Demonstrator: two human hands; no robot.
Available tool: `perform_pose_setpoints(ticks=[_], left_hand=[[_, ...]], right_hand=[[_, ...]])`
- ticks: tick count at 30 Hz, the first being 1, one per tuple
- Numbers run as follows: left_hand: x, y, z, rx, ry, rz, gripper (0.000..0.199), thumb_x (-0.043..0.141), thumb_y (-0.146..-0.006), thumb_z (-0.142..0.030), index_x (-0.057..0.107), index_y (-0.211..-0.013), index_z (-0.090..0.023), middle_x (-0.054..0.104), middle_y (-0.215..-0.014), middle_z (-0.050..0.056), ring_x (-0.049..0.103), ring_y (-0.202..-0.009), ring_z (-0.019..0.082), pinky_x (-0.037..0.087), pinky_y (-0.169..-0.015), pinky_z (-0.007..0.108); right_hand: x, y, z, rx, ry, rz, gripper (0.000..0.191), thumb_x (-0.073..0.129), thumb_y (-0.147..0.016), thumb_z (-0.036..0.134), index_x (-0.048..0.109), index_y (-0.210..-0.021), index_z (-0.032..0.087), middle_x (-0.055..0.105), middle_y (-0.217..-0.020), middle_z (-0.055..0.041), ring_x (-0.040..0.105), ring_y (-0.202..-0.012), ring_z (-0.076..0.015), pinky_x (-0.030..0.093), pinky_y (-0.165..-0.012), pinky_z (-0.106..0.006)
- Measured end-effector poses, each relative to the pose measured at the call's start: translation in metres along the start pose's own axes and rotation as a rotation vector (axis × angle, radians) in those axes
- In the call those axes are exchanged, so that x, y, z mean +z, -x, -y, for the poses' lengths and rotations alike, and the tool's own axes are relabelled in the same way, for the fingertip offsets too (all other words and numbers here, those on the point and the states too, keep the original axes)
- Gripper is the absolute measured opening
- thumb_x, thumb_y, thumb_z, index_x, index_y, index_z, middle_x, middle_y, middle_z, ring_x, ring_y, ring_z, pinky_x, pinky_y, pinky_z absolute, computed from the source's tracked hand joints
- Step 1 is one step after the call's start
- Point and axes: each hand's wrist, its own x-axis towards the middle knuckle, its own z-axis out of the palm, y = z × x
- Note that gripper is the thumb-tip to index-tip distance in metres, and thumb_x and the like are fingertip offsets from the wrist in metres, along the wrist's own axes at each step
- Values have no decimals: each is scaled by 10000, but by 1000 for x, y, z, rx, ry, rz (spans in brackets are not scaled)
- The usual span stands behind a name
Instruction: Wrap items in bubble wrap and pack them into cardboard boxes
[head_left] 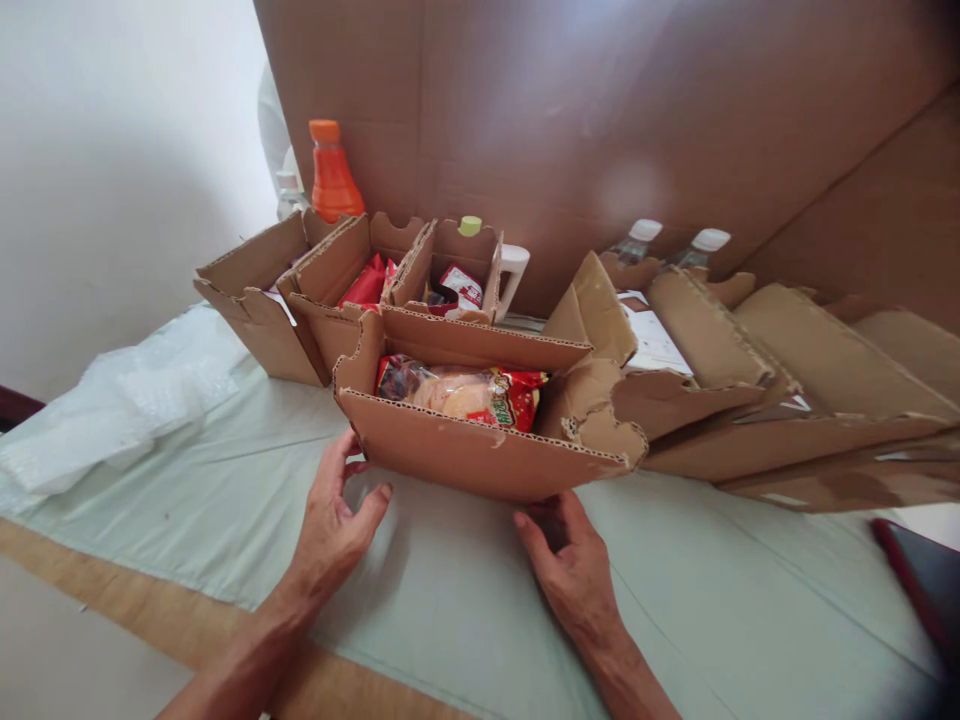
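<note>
An open cardboard box [480, 455] with scalloped ends is in front of me in the middle. Inside it lies a clear and red snack packet [465, 393] with pale, round pieces showing. My left hand [337, 515] has its fingertips at the box's lower left corner, its thumb apart from the cardboard. Fingers of my right hand [571, 560] reach under the box's lower front edge towards the right, partly hidden by it. Both hands are curved around the box from below and the sides. Whether its base touches the cloth, I cannot tell.
Behind on the left, cardboard bins [259, 325] hold red packets [367, 283]. An orange bottle [334, 175] rises behind them. More bins [817, 450] and white-capped bottles [709, 243] are on the right. Bubble wrap [127, 395] lies left; a dark red-edged device [919, 580] lies right.
</note>
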Motion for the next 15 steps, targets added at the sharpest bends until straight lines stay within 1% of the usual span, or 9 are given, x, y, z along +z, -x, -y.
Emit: perform_pose_setpoints(ticks=[3, 4, 5, 7, 10, 12, 15], left_hand=[[2, 4, 3, 47, 94, 97, 832, 638, -878, -270, 233, -1604, -272, 444, -1553, 126, 452, -1432, 295, 405, -1171, 503], [3, 5, 4, 57, 120, 134, 876, 636, -881, -276, 173, -1626, -272, 394, -1604, 133, 404, -1480, 302, 365, -1205, 518], [3, 6, 4, 63, 136, 166, 901, 637, -877, -282, 148, -1635, -267, 351, -1642, 137, 360, -1515, 310, 330, -1228, 531], [4, 5, 2, 60, 135, 205, 922, 648, -850, -289, 166, -1635, -251, 291, -1686, 141, 304, -1549, 327, 294, -1247, 551], [4, 1, -2, 36, 87, 216, 935, 663, -800, -289, 224, -1623, -218, 285, -1694, 151, 314, -1545, 346, 296, -1245, 570], [4, -2, -3, 30, 54, 197, 940, 669, -773, -288, 257, -1613, -197, 305, -1686, 159, 320, -1541, 354, 293, -1246, 580], [4, -5, -6, -9, 12, 131, 924, 662, -758, -267, 290, -1600, -192, 318, -1680, 159, 318, -1541, 355, 298, -1242, 592]], right_hand=[[4, 2, -4, 23, -78, -65, 612, 656, -862, 521, 548, -1365, 190, 711, -1192, -140, 718, -971, -267, 595, -870, -438], [5, 2, -5, 31, -96, -80, 649, 654, -859, 530, 527, -1396, 188, 696, -1231, -155, 716, -995, -274, 592, -882, -454], [5, 2, -6, 40, -102, -87, 676, 652, -855, 543, 515, -1412, 186, 684, -1257, -167, 712, -1013, -280, 589, -889, -466], [3, 0, -7, 64, -77, -98, 706, 649, -838, 577, 525, -1408, 180, 678, -1268, -175, 708, -1012, -288, 577, -903, -488], [-1, -5, -8, 96, -5, -119, 727, 662, -791, 616, 584, -1356, 164, 711, -1184, -158, 707, -969, -302, 556, -930, -529], [-3, -10, -5, 114, -33, -143, 733, 685, -762, 602, 607, -1332, 148, 728, -1142, -155, 713, -978, -318, 544, -966, -550], [-6, -15, 1, 160, -148, -185, 714, 736, -719, 561, 635, -1289, 145, 737, -1144, -163, 708, -1069, -357, 511, -1051, -576]])
